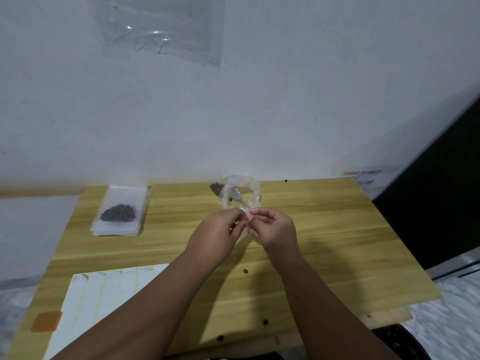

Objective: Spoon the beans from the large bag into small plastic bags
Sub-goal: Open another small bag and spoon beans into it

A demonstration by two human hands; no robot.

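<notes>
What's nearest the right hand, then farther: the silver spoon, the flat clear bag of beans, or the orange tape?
1. Silver metal spoon, beyond the right hand.
2. Flat clear bag of dark beans, back left.
3. Orange tape patch, near-left corner.

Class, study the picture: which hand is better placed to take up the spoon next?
Probably right: the spoon handle slants from the large bag toward the right hand. Both hands pinch the small bag; the left hand could hold it alone.
</notes>
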